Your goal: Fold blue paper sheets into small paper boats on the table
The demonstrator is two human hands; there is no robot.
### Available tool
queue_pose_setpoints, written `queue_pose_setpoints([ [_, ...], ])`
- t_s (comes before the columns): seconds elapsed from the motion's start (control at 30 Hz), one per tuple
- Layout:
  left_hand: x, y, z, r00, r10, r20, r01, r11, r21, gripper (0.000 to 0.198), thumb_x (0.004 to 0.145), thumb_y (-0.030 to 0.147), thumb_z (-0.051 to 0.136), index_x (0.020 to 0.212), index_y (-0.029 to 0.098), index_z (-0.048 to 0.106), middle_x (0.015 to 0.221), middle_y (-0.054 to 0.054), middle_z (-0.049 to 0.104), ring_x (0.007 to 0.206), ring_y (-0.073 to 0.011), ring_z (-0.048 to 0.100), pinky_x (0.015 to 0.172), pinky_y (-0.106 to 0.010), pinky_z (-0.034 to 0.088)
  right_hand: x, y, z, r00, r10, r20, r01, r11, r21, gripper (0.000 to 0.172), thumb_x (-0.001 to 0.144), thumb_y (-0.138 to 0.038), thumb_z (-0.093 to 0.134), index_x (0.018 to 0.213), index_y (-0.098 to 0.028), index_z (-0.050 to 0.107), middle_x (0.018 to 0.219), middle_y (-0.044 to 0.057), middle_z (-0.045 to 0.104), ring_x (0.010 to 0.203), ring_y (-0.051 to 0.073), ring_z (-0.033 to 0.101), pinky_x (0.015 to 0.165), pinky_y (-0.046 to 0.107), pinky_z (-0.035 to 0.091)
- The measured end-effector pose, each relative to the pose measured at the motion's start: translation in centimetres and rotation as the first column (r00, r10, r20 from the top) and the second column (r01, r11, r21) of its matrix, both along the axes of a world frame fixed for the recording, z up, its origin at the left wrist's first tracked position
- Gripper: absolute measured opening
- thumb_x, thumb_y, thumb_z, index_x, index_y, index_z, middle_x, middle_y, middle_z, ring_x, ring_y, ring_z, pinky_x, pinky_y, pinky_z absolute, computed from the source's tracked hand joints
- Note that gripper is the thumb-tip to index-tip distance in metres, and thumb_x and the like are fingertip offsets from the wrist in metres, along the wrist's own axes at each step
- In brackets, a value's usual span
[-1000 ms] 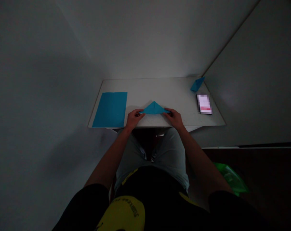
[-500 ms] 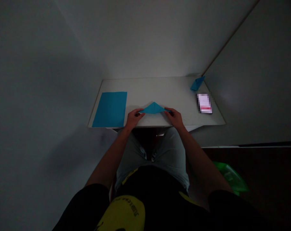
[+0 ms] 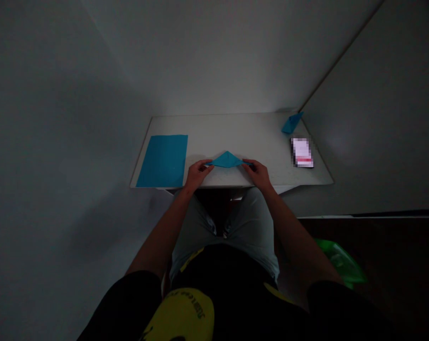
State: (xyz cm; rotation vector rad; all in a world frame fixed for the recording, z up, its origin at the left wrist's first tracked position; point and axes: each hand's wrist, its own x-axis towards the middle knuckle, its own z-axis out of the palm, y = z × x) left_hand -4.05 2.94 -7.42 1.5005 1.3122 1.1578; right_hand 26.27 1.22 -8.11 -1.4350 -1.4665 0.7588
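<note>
A blue folded paper boat (image 3: 227, 160) with a peaked middle and two long pointed ends is held near the front edge of the white table (image 3: 232, 130). My left hand (image 3: 197, 174) pinches its left end between thumb and fingers. Its right end is gripped the same way by my right hand (image 3: 258, 173). The tips of both ends are partly hidden by my fingers. To the left of my left hand lies a flat stack or sheet of blue paper (image 3: 163, 161).
At the back right corner stands another folded blue paper piece (image 3: 291, 123). A phone (image 3: 302, 153) with a lit, blurred screen lies in front of it. Walls border the table at the back and right. On the dark floor at right is a green plastic thing (image 3: 338, 260).
Both hands keep their hold on the paper boat. Its lower middle edge looks slightly more pointed and the shape a little more opened out. The rest stays in place.
</note>
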Motion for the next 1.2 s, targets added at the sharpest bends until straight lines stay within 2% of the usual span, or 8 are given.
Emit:
queue_pose_setpoints([
  [0.17, 0.1, 0.0, -0.1, 1.0, -0.006, 0.002, 0.006, 1.0, -0.01, 0.043, 0.084, 0.047, 0.086, 0.118, 0.022, 0.082, 0.069, 0.001, 0.067, 0.063, -0.0138, 0.057, 0.062, -0.028, 0.047, 0.0, -0.1, 0.1, 1.0, -0.004, 0.027, 0.004, 1.0, -0.001, 0.061, 0.089, -0.076, 0.071, 0.12, -0.024, 0.083, 0.103, 0.009, 0.083, 0.083, 0.024, 0.073, 0.084, 0.043, 0.063],
  [0.4, 0.0, 0.0, 0.0, 1.0, -0.005, -0.003, 0.005, 1.0, -0.018, 0.04, 0.084, 0.041, 0.085, 0.119, 0.022, 0.082, 0.068, 0.002, 0.067, 0.063, -0.0139, 0.058, 0.063, -0.028, 0.048, 0.0, -0.1, 0.2, 0.999, 0.0, 0.034, -0.001, 1.0, 0.012, 0.062, 0.089, -0.077, 0.069, 0.119, -0.025, 0.082, 0.102, 0.009, 0.083, 0.085, 0.025, 0.073, 0.086, 0.044, 0.062],
  [0.63, 1.0, -0.1, 0.2, 0.994, 0.105, -0.034, -0.105, 0.994, -0.014, 0.024, 0.085, 0.03, 0.079, 0.107, 0.021, 0.08, 0.069, 0.003, 0.066, 0.064, -0.0144, 0.059, 0.062, -0.027, 0.047, -0.1, -0.5, 0.9, 0.994, 0.088, 0.058, -0.089, 0.996, 0.003, 0.061, 0.089, -0.076, 0.071, 0.12, -0.025, 0.082, 0.099, 0.007, 0.081, 0.076, 0.022, 0.068, 0.077, 0.04, 0.059],
  [0.77, 1.3, -0.2, 0.4, 0.975, 0.196, -0.105, -0.186, 0.978, 0.1, 0.013, 0.082, 0.024, 0.084, 0.092, 0.021, 0.077, 0.089, -0.001, 0.068, 0.072, -0.0146, 0.061, 0.073, -0.03, 0.052, -0.3, -0.8, 1.3, 0.986, 0.134, 0.102, -0.136, 0.991, 0.013, 0.059, 0.09, -0.076, 0.07, 0.12, -0.026, 0.082, 0.097, 0.007, 0.08, 0.074, 0.022, 0.066, 0.075, 0.039, 0.058],
  [0.87, 1.2, -0.2, 0.6, 0.965, 0.226, -0.132, -0.203, 0.965, 0.167, 0.014, 0.083, 0.024, 0.086, 0.083, 0.021, 0.073, 0.1, -0.005, 0.066, 0.081, -0.0161, 0.062, 0.078, -0.032, 0.052, -0.5, -0.7, 1.4, 0.984, 0.129, 0.123, -0.133, 0.991, 0.024, 0.056, 0.09, -0.073, 0.072, 0.119, -0.026, 0.082, 0.095, 0.007, 0.079, 0.074, 0.022, 0.066, 0.074, 0.039, 0.058],
  [0.97, 1.1, -0.3, 0.6, 0.971, 0.196, -0.139, -0.173, 0.972, 0.162, 0.017, 0.09, 0.028, 0.082, 0.083, 0.022, 0.069, 0.092, -0.004, 0.067, 0.085, -0.0184, 0.063, 0.081, -0.033, 0.052, -0.6, -0.5, 1.1, 0.986, 0.112, 0.122, -0.115, 0.993, 0.019, 0.054, 0.089, -0.068, 0.075, 0.119, -0.024, 0.08, 0.097, 0.007, 0.079, 0.074, 0.022, 0.066, 0.074, 0.039, 0.057],
  [1.07, 1.3, -0.5, 0.6, 0.976, 0.181, -0.124, -0.165, 0.978, 0.127, 0.017, 0.093, 0.03, 0.079, 0.084, 0.022, 0.066, 0.085, -0.002, 0.069, 0.08, -0.0177, 0.063, 0.079, -0.032, 0.051, -0.8, -0.3, 0.7, 0.991, 0.079, 0.107, -0.082, 0.996, 0.026, 0.052, 0.088, -0.064, 0.076, 0.12, -0.023, 0.078, 0.101, 0.008, 0.08, 0.077, 0.021, 0.066, 0.074, 0.038, 0.057],
  [1.2, 1.7, -0.8, 0.9, 0.982, 0.138, -0.127, -0.128, 0.988, 0.089, 0.014, 0.091, 0.028, 0.079, 0.092, 0.022, 0.066, 0.08, 0.001, 0.07, 0.076, -0.016, 0.066, 0.076, -0.029, 0.052, -1.8, 0.2, 0.5, 0.998, 0.018, 0.057, -0.024, 0.993, 0.113, 0.045, 0.092, -0.059, 0.073, 0.117, -0.022, 0.076, 0.107, 0.008, 0.078, 0.081, 0.021, 0.065, 0.077, 0.038, 0.057],
])
